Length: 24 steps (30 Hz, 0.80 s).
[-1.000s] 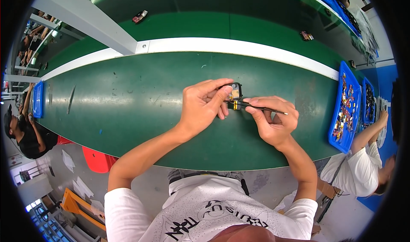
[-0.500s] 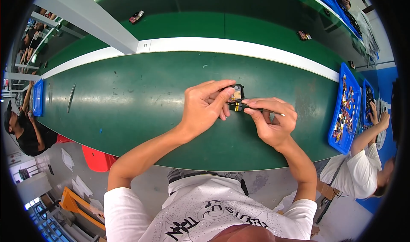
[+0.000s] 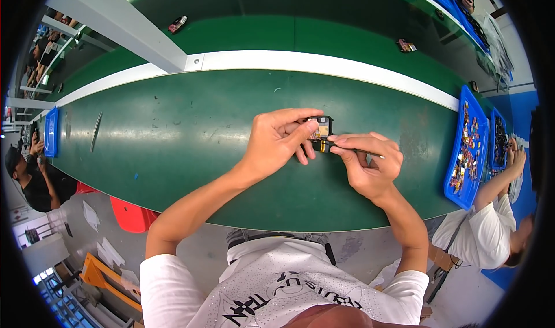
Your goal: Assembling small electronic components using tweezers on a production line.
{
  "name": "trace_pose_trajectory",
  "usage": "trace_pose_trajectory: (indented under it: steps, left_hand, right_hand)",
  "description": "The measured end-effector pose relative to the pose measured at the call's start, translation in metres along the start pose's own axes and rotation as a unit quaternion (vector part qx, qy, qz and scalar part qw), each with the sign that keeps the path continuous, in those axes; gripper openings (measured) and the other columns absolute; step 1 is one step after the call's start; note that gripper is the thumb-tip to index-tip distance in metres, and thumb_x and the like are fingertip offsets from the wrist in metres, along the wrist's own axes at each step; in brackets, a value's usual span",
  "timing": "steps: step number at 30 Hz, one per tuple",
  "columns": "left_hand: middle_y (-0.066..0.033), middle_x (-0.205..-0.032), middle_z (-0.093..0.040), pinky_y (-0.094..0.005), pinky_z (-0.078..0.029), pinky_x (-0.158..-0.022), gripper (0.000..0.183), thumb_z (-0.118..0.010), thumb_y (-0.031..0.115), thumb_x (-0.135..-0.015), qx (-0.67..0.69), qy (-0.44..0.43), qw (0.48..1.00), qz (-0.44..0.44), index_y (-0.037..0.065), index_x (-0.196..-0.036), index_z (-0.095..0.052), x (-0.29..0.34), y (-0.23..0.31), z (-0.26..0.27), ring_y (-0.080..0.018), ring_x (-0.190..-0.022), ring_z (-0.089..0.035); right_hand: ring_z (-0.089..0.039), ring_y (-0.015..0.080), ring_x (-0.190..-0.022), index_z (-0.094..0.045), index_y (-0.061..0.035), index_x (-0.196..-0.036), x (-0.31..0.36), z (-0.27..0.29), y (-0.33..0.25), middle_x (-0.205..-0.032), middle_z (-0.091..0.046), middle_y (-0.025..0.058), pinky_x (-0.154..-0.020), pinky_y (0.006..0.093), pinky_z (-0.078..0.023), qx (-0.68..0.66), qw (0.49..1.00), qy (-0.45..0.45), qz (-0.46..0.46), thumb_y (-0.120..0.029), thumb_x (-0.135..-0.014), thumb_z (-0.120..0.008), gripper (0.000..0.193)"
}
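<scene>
My left hand [image 3: 276, 138] pinches a small black electronic device housing [image 3: 329, 121] between thumb and fingers, above the green worktop. Its inner side faces up, with a pale square part and a yellow-and-black piece along the lower edge. In my right hand [image 3: 373, 163] is a slim dark rod-like tool [image 3: 370, 153] with a pale rear end. The fingertips and the tool's front end meet the housing's lower right; the fingers hide the working tip.
Metal tweezers [image 3: 96, 132] lie on the worktop [image 3: 191, 131] at left. A blue tray [image 3: 458, 196] of small colourful parts stands at right, a co-worker [image 3: 485, 235] beyond it. Past the white rail [image 3: 324, 62], a green conveyor belt [image 3: 248, 33] carries small electronic assemblies [image 3: 406, 45].
The housing has shifted slightly right and its inner face shows more fully. My right hand has hardly moved. The assemblies on the belt have moved left.
</scene>
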<state>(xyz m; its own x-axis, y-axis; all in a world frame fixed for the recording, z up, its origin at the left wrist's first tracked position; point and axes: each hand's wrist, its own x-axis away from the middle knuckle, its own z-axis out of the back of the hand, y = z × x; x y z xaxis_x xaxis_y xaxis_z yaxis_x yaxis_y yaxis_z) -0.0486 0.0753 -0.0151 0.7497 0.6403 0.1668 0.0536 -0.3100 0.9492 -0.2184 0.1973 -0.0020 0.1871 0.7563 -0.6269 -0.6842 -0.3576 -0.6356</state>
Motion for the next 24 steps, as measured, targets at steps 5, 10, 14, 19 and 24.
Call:
trace_pose_trajectory:
  steps: [5, 10, 14, 19, 24]
  left_hand:
    - [-0.0131, -0.088, -0.070, -0.0283, -0.060, -0.053, 0.029, -0.060, 0.003, -0.101, -0.008, -0.035, 0.999, -0.023, -0.006, -0.129, -0.063, 0.001, 0.001, -0.002, -0.0188, -0.068, -0.071]
    - [-0.0130, -0.087, -0.070, -0.0274, -0.059, -0.053, 0.028, -0.061, 0.002, -0.101, -0.022, 0.000, 0.999, -0.023, -0.007, -0.128, -0.062, 0.004, -0.002, -0.005, -0.0169, -0.070, -0.070]
    - [-0.0127, -0.085, -0.071, -0.0267, -0.058, -0.053, 0.026, -0.060, 0.002, -0.101, -0.031, 0.023, 0.999, -0.021, -0.007, -0.126, -0.062, 0.006, -0.003, -0.013, -0.0154, -0.069, -0.070]
    - [-0.0104, -0.081, -0.071, -0.0254, -0.057, -0.050, 0.020, -0.062, 0.001, -0.099, -0.071, 0.071, 0.993, -0.061, -0.005, -0.118, -0.065, 0.007, -0.006, -0.019, -0.0115, -0.063, -0.068]
    - [-0.0107, -0.079, -0.071, -0.0263, -0.056, -0.049, 0.017, -0.061, 0.000, -0.099, -0.100, 0.079, 0.989, -0.071, -0.006, -0.115, -0.065, 0.006, -0.007, -0.021, -0.0121, -0.058, -0.067]
  right_hand:
    - [-0.062, 0.0074, -0.050, -0.074, -0.0068, -0.086, 0.002, 0.000, 0.000, -0.083, -0.079, 0.0054, -0.046, 0.0217, -0.033, 0.008, 1.000, 0.006, -0.001, 0.004, -0.074, -0.083, 0.019]
    - [-0.065, 0.0098, -0.054, -0.076, -0.0069, -0.087, 0.008, -0.005, 0.002, -0.084, -0.079, 0.0044, -0.046, 0.0232, -0.034, 0.046, 0.997, 0.019, 0.052, 0.006, -0.069, -0.082, 0.024]
    - [-0.065, 0.0108, -0.056, -0.076, -0.0074, -0.088, 0.010, -0.005, 0.003, -0.088, -0.079, 0.0049, -0.047, 0.0236, -0.035, 0.073, 0.993, 0.014, 0.095, 0.008, -0.064, -0.080, 0.029]
    - [-0.064, 0.0113, -0.056, -0.076, -0.0079, -0.089, 0.010, -0.004, 0.004, -0.094, -0.079, 0.0049, -0.048, 0.0232, -0.037, 0.098, 0.988, -0.011, 0.123, 0.009, -0.059, -0.078, 0.035]
    - [-0.064, 0.0118, -0.057, -0.076, -0.0068, -0.091, 0.009, -0.004, 0.004, -0.093, -0.079, 0.0052, -0.048, 0.0236, -0.036, 0.098, 0.986, -0.013, 0.134, 0.008, -0.060, -0.079, 0.034]
